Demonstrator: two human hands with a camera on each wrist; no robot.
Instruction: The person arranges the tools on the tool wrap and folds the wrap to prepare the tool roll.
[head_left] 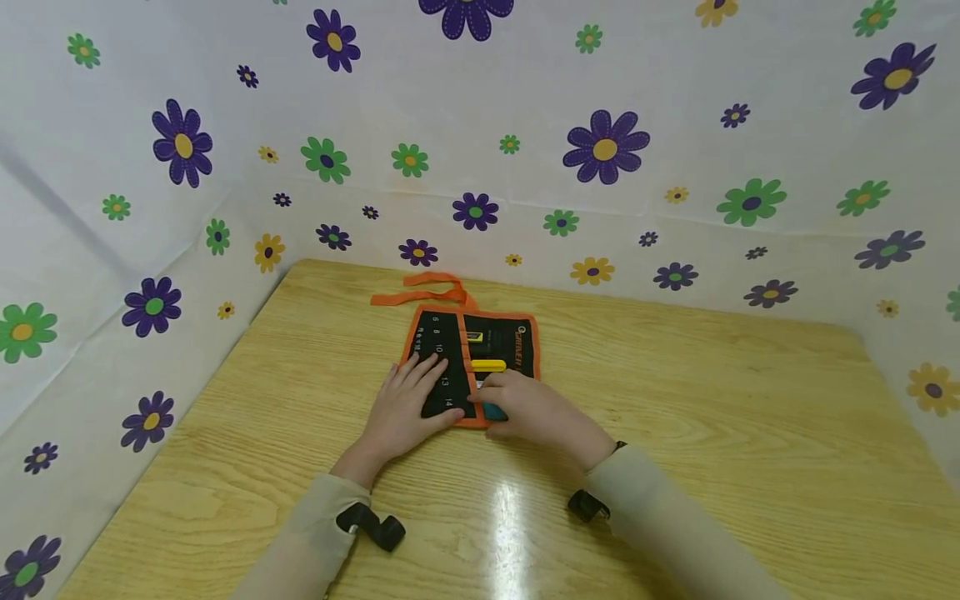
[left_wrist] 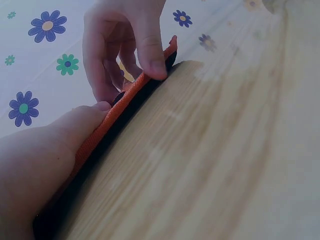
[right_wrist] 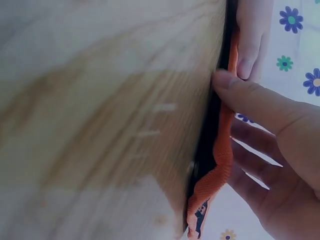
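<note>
A black fabric tool roll (head_left: 450, 335) with orange trim lies unfolded on the table, its left pocket panel printed with numbers. My left hand (head_left: 405, 407) rests on that panel, fingers spread and thumb along the near edge. At the near side of the pocket opening, my right hand (head_left: 536, 410) grips the roll's edge, thumb on the near border and fingers over the top. Beneath those fingers shows a teal piece (head_left: 492, 412), its kind partly hidden. A yellow handle (head_left: 489, 365) sticks out of the pocket. The wrist views show the roll's orange edge (left_wrist: 95, 137) side-on.
Orange tie straps (head_left: 420, 295) trail from the roll's far edge. The wooden table (head_left: 712, 417) extends to both sides. A white flower-printed sheet (head_left: 525, 92) stands behind and at the sides. Black straps with small cameras (head_left: 588, 505) sit on both wrists.
</note>
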